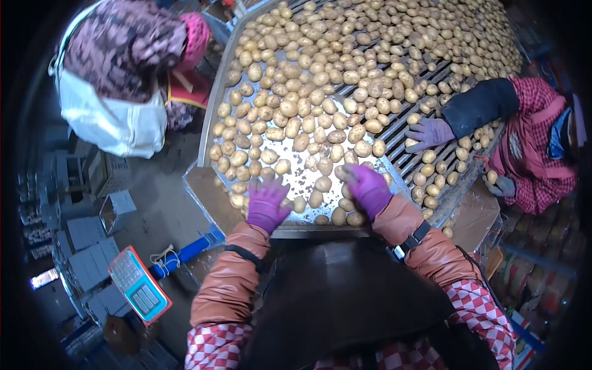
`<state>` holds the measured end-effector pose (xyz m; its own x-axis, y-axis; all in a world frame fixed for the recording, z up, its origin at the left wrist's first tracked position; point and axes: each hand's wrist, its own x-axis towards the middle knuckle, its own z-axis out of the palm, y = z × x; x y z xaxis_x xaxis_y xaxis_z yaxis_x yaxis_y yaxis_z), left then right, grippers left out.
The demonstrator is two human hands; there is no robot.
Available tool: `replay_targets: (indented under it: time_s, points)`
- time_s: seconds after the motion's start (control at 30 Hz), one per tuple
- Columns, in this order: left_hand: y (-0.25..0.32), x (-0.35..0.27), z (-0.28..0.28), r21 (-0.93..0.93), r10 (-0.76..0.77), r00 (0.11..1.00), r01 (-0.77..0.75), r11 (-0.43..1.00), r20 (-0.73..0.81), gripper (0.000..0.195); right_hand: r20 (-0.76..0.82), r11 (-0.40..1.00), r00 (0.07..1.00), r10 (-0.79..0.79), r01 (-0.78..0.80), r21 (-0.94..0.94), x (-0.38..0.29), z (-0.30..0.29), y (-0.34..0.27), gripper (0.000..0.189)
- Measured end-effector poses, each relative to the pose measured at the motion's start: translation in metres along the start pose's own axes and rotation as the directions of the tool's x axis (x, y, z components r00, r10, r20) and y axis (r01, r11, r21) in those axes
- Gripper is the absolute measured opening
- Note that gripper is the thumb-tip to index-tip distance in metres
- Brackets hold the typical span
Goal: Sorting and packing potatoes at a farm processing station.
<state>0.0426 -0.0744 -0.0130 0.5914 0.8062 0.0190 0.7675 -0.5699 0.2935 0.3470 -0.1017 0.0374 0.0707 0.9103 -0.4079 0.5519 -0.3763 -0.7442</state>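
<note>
Many potatoes (289, 108) lie spread over a metal sorting table (333, 199) and its slatted roller section. My left hand (268, 202), in a purple glove, is at the near left of the metal plate, fingers spread over and beside potatoes; whether it grips one cannot be told. My right hand (367, 188), in a matching glove, is at the near right, its fingertips at a potato (341, 173). A few loose potatoes (316, 199) lie on the plate between my hands.
At the right, a co-worker's gloved hand (430, 134) reaches over the slats (393, 134); their other hand (500, 186) holds a potato. Another person (125, 55) bends at the upper left. A digital scale (140, 286) stands lower left by a blue bar (192, 252). Cardboard (217, 199) flanks the table.
</note>
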Motion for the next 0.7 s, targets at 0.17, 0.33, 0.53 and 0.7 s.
replay_targets:
  time_s: [0.17,0.33,0.53,0.7]
  points:
    - [-0.011,-0.001,-0.011,-0.024,-0.218,0.972,0.217,0.976,-0.093,0.043,0.019,0.602,0.934,-0.356,0.245,-0.76,0.022,0.021,-0.005,0.036]
    - [0.03,0.125,-0.012,-0.303,0.116,0.942,-0.216,0.928,-0.315,0.029,0.127,0.58,0.974,-0.188,0.214,-0.786,0.022,0.046,0.004,0.044]
    - [0.048,0.198,0.015,-0.109,0.029,0.98,-0.052,0.993,-0.198,0.054,0.226,0.65,0.965,-0.129,0.255,-0.716,0.032,0.023,0.009,0.036]
    - [0.018,0.096,0.008,-0.189,0.085,0.98,-0.12,0.975,-0.179,0.04,0.197,0.748,0.952,-0.232,0.304,-0.59,0.045,0.018,0.005,0.024]
